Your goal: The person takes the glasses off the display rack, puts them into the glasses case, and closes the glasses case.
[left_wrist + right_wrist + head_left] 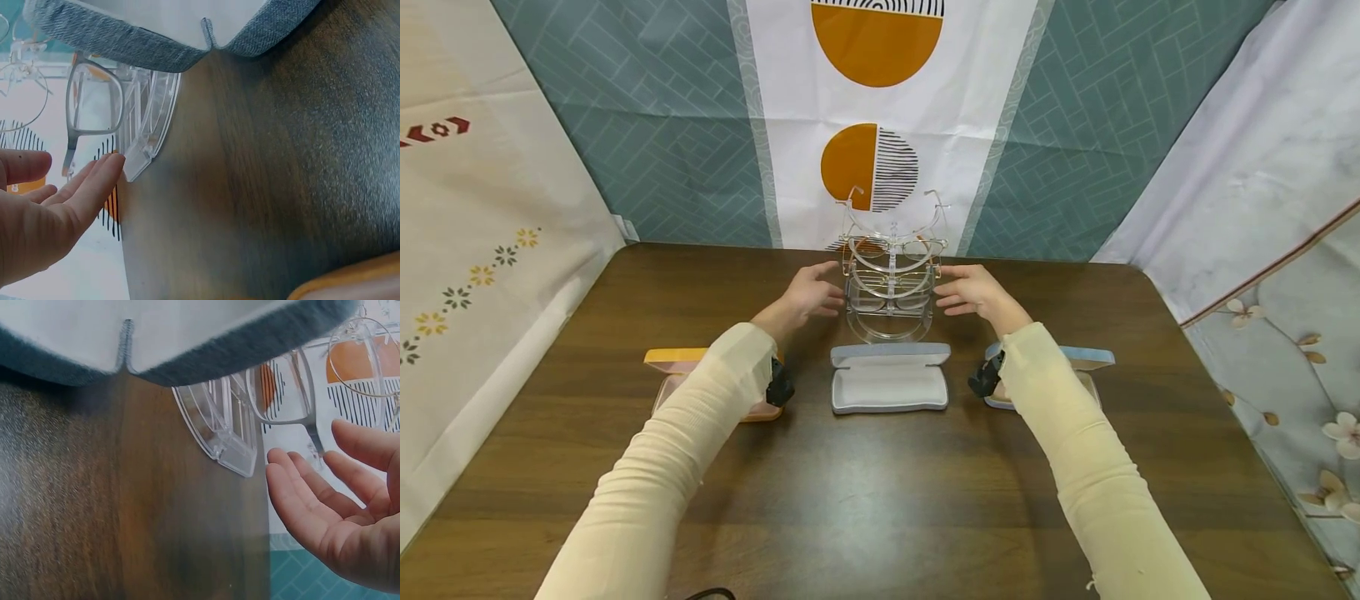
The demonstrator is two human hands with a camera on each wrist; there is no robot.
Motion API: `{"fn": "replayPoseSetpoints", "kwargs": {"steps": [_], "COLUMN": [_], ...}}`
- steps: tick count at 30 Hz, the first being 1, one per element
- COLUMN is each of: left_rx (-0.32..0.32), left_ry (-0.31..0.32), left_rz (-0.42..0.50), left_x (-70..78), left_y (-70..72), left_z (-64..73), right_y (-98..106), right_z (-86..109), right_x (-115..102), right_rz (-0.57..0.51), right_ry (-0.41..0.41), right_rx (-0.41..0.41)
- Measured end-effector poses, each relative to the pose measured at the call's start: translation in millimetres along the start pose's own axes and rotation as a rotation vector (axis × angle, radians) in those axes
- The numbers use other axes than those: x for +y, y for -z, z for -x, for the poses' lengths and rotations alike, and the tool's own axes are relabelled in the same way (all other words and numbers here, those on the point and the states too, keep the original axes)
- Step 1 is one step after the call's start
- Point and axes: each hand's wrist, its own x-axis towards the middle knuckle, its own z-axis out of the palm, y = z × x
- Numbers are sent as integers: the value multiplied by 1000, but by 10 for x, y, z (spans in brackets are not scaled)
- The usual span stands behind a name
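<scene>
A clear display stand (892, 279) at the back of the table holds several pairs of eyeglasses in tiers. My left hand (807, 296) is at the stand's left side, fingers extended toward it. From the right, my right hand (973, 292) mirrors it, fingers spread and slightly bent. Grey-framed eyeglasses (71, 142) sit low on the stand; in the left wrist view my left fingertips come close to their temple end. The other end of the same eyeglasses (311, 428) is just beside my right fingertips. Neither hand grips anything. Round wire-rimmed eyeglasses (45, 103) are higher up.
In front of the stand lies an open grey-blue glasses case (891, 407). An open yellow-orange case (672, 357) is under my left forearm, and an open blue case (1088, 359) under my right. Hanging cloths (655, 125) border the wooden table (865, 517).
</scene>
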Motion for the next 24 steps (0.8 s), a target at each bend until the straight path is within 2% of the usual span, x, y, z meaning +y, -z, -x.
{"fn": "replayPoseSetpoints", "kwargs": {"steps": [10,17,24], "left_rx": [21,44,58], "left_ry": [30,11,-14], "left_rz": [12,-26,-28], "left_x": [-50,-80,-67], "left_y": [-77,-130,-117], "left_z": [-49,-68,-82], "right_y": [-77,-120,-143], "right_z": [-13,-39,-49], "right_x": [46,66,32], "right_rz": [-61,-65,-84], "right_ry": [6,32,79], "right_rx": [67,127,134]}}
